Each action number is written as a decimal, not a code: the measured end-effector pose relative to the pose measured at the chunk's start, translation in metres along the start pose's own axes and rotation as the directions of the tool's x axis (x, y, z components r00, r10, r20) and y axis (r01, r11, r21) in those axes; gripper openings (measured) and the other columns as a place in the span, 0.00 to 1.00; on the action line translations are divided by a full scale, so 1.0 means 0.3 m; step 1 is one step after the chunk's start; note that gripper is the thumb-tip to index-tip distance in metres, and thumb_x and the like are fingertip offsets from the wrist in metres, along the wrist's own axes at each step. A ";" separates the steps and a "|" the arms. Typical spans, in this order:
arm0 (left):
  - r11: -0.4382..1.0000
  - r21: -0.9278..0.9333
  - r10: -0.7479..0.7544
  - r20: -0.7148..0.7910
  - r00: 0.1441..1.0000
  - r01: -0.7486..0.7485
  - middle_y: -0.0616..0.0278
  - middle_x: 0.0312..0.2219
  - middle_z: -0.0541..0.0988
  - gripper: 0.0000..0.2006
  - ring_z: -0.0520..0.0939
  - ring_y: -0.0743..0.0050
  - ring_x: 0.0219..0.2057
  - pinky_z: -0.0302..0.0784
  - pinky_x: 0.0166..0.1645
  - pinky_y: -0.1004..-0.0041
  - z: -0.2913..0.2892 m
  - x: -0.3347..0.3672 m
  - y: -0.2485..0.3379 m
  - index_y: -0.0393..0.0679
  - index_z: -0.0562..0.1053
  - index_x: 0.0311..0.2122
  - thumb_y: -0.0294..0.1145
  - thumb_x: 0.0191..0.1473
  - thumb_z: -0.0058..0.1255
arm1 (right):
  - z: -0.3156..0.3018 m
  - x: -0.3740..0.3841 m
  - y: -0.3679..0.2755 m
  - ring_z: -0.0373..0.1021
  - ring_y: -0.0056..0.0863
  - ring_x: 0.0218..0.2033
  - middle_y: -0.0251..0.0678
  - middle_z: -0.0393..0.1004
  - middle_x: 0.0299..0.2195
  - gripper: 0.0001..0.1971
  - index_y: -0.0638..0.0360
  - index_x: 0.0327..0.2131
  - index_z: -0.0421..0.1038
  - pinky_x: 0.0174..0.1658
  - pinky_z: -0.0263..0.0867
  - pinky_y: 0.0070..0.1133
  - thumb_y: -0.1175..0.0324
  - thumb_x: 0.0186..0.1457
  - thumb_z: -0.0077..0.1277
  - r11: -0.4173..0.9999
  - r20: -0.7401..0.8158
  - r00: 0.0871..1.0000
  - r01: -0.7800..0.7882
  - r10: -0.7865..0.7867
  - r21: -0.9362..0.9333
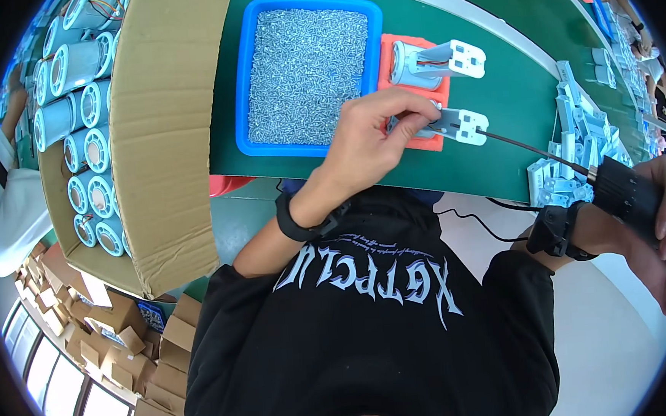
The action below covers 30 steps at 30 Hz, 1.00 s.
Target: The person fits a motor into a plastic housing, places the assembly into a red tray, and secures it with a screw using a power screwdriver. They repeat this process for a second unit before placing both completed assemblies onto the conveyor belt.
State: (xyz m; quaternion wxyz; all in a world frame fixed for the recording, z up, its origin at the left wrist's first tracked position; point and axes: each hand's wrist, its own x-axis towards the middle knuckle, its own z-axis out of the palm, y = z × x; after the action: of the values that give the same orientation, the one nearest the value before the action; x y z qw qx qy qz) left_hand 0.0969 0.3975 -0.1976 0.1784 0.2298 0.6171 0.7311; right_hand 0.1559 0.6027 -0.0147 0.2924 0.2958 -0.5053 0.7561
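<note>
My left hand point(371, 137) is closed in a pinch at the inner end of a white plastic bracket point(469, 126), which sits on a cylinder mostly hidden under my fingers in the nearer place of an orange-red fixture point(439, 92). Any small part between the fingertips is hidden. A black electric screwdriver point(623, 194) is gripped in my right hand point(664, 241) at the far right. Its long thin shaft reaches left into the bracket's outer end. In the fixture's farther place, another white cylinder point(407, 66) lies with a similar bracket point(465, 59) attached.
A blue tray point(241, 99) full of small metal screws point(306, 76) stands left of the fixture. Further left, a cardboard box point(164, 134) holds several white cylinders point(73, 67). White plastic brackets point(577, 140) are piled on the green table point(514, 170) at right.
</note>
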 end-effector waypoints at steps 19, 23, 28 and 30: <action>0.844 0.317 0.469 -0.047 0.882 -0.432 0.60 0.25 0.81 0.08 0.82 0.64 0.28 0.76 0.33 0.75 0.032 -0.005 -0.051 0.38 0.78 0.28 0.14 0.40 0.57 | -0.051 -0.030 0.081 0.63 0.22 0.17 0.29 0.63 0.24 0.29 0.55 0.53 0.62 0.20 0.64 0.21 0.48 0.53 0.49 0.993 0.028 1.000 0.007 -0.010 0.120; 0.813 0.366 0.492 -0.018 0.870 -0.452 0.60 0.25 0.81 0.10 0.83 0.62 0.28 0.77 0.32 0.73 0.036 -0.006 -0.052 0.38 0.77 0.27 0.12 0.35 0.56 | -0.039 -0.026 0.090 0.64 0.22 0.17 0.30 0.63 0.24 0.29 0.54 0.53 0.62 0.20 0.65 0.21 0.48 0.53 0.49 0.993 0.043 0.999 0.002 -0.007 0.115; 0.753 0.410 0.576 -0.030 0.817 -0.515 0.60 0.25 0.81 0.11 0.83 0.61 0.28 0.78 0.34 0.72 0.024 0.000 -0.054 0.38 0.77 0.26 0.11 0.33 0.55 | -0.042 -0.028 0.086 0.64 0.23 0.17 0.30 0.64 0.24 0.29 0.54 0.54 0.61 0.20 0.67 0.21 0.48 0.54 0.48 0.994 0.056 0.998 -0.004 -0.002 0.109; 0.771 0.394 0.553 -0.028 0.832 -0.500 0.58 0.26 0.81 0.11 0.83 0.64 0.29 0.79 0.34 0.72 0.019 -0.003 -0.059 0.37 0.77 0.27 0.11 0.35 0.55 | -0.077 -0.031 0.062 0.67 0.20 0.16 0.28 0.67 0.22 0.28 0.53 0.45 0.64 0.21 0.68 0.17 0.43 0.48 0.52 0.997 0.045 0.999 -0.031 0.028 0.070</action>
State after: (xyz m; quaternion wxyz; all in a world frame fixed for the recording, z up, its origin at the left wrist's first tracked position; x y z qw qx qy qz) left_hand 0.1004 0.4048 -0.2145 -0.1250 0.3702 0.6653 0.6361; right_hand 0.1446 0.6169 -0.0398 0.2595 0.3151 -0.4887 0.7711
